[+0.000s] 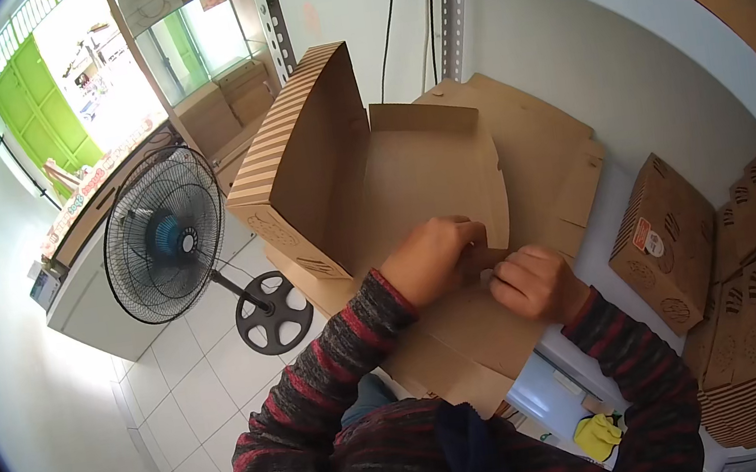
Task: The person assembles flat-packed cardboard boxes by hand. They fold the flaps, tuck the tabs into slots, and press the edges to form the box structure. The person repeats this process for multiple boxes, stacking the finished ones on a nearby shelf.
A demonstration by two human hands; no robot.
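A brown cardboard box (431, 167) stands open in front of the person I am watching, its striped lid (288, 133) upright along the left side. A broad flap (464, 344) reaches from the near edge toward the person's body. Flat cardboard (541, 133) lies beneath, showing to the right.

The work looks like folding the near right corner. To do it well, I would line the small pieces up with their creases first, then press evenly; forcing a fold off its crease could buckle the wall. One hand should steady the corner while the other tucks, keeping the lid from swinging over.

The left hand (434, 259) comes in across the box's near edge, back upward, wrist bent a little, fingers curled narrow on the cardboard at that corner. The right hand (537, 284) sits just beside it, knuckles up, fingers folded close and thumb pointing toward the left hand; it seems to pinch the same edge. I cannot tell exactly what lies between the fingertips. Both forearms, in striped sleeves (319, 368), angle inward from below.
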